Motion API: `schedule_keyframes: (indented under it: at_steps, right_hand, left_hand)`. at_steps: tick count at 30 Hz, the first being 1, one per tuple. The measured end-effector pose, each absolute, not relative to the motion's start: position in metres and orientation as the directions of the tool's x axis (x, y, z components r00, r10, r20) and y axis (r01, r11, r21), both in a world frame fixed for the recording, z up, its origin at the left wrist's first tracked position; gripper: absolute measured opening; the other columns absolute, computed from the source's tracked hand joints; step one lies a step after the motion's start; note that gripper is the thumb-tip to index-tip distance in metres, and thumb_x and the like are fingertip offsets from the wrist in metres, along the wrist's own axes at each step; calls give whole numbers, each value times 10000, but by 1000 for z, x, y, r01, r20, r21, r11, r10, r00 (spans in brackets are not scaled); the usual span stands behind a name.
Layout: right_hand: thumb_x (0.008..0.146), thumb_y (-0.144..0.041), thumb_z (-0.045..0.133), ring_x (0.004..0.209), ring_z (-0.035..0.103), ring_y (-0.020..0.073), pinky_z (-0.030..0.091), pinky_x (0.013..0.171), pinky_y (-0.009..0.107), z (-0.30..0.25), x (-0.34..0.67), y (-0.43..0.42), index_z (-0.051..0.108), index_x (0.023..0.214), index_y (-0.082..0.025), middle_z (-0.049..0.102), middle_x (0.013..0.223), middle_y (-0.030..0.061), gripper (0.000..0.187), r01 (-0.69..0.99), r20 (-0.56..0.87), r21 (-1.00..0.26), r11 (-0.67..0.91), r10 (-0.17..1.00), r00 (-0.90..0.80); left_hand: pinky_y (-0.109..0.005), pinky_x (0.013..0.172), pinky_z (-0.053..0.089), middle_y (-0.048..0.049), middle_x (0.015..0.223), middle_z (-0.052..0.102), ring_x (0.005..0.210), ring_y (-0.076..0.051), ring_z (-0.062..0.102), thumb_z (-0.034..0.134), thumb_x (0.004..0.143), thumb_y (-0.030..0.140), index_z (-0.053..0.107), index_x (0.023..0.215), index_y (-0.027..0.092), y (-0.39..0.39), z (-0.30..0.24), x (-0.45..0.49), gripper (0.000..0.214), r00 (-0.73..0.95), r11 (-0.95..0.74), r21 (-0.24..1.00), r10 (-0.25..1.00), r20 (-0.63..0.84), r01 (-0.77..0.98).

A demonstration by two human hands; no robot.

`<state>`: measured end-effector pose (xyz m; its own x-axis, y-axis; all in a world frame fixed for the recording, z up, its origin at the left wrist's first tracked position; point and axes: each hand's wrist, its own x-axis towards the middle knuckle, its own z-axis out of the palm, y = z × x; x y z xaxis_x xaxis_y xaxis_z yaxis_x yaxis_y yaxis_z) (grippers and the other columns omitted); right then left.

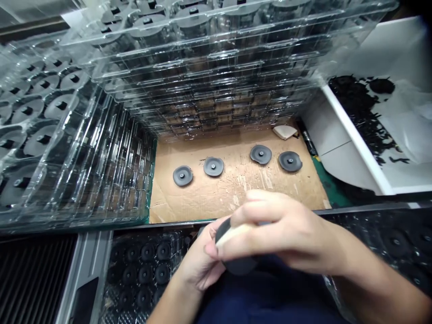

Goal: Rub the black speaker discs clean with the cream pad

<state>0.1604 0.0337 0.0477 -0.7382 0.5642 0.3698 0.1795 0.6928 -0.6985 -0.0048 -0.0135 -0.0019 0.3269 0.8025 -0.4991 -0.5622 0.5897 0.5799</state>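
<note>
1. The right hand (pixel 286 234) lies over the left hand (pixel 199 265), both closed around one dark grey rubber disc (pixel 236 263) held low in the view, just in front of the near edge of the cardboard sheet (pixel 209 198).
2. The right fingers (pixel 243 236) curl across the disc's top, with a pale strip pressed under them; what the strip is cannot be told.
3. The left hand cups the disc from below, thumb against its rim.
4. Four more grey discs (pixel 213 166) lie apart in a loose row on the cardboard sheet, beyond the hands.
5. A small pale scrap (pixel 284 132) rests at the far right corner of the cardboard.
6. Stacks of clear plastic trays (pixel 209 81) holding grey discs stand behind the cardboard and along its left side.
7. A white bin (pixel 354 144) with black trimmings sits right of the cardboard.
8. Black trays of small round parts (pixel 145 270) lie below the cardboard's near edge, beside the left hand.
</note>
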Motion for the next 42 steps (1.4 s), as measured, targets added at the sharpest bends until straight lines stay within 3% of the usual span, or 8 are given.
schedule_keyframes:
  at_steps: [5,11,15,20,29,34,39,42]
  right_hand:
    - [881,-107,498,879,617,136,502,725,236,9,180,9,649,1066,-250,676,956,22,279,402,151,-877,265,944,-294]
    - [871,-338,554,873,665,189,543,734,294,-26,187,-24,688,1000,-231,710,990,40,215,463,-157,-878,-120,987,-42]
    - [867,-237,572,824,646,143,516,680,234,2,184,-20,658,1042,-274,698,977,2,198,482,47,-875,46,999,-10]
    - [866,-52,488,780,621,132,472,665,264,37,159,-5,628,1096,-167,703,947,39,292,393,442,-705,590,799,-407]
    - [851,-170,590,689,659,88,511,661,172,30,172,-25,685,962,-216,722,791,-27,154,129,34,-981,148,775,-631]
    - [859,-246,581,819,677,149,533,640,209,23,173,-31,686,983,-292,718,941,-8,169,346,-59,-938,-12,990,-125]
    - [864,-98,521,746,651,127,510,642,235,32,150,-20,623,1095,-200,716,934,23,273,380,384,-808,450,892,-238]
    - [854,-58,511,702,637,129,505,632,261,27,147,-16,631,1074,-160,715,857,33,271,367,398,-777,511,851,-343]
  left_hand:
    - [-272,766,550,-58,975,748,824,-216,713,842,523,350,709,992,220,-12,-7,-13,504,556,705,392,708,-436,-591]
    - [-270,796,537,-40,1011,745,881,-223,705,829,565,246,693,1018,239,-8,-8,-15,474,580,709,382,705,-407,-593]
    - [-267,825,523,-17,1010,743,895,-202,699,828,568,246,695,1010,260,-10,-4,-12,462,589,723,394,691,-419,-568]
    - [-228,833,498,-28,926,748,900,-176,680,834,532,356,716,981,218,-16,-6,-10,484,428,640,497,765,-481,-586]
    - [-288,806,528,-29,988,735,873,-217,690,849,497,361,691,1003,251,-9,-11,-20,541,387,568,469,815,-431,-676]
    - [-284,813,535,-19,991,729,878,-205,687,829,544,224,688,990,249,-8,-9,-13,469,326,535,478,830,-452,-697]
    - [-288,887,514,4,1043,713,975,-212,661,843,522,195,675,1019,281,-10,-11,-7,532,176,415,554,884,-433,-722]
    - [-260,870,520,-14,1066,703,977,-208,656,866,475,216,654,1049,268,-11,-15,-7,614,38,336,611,893,-448,-717]
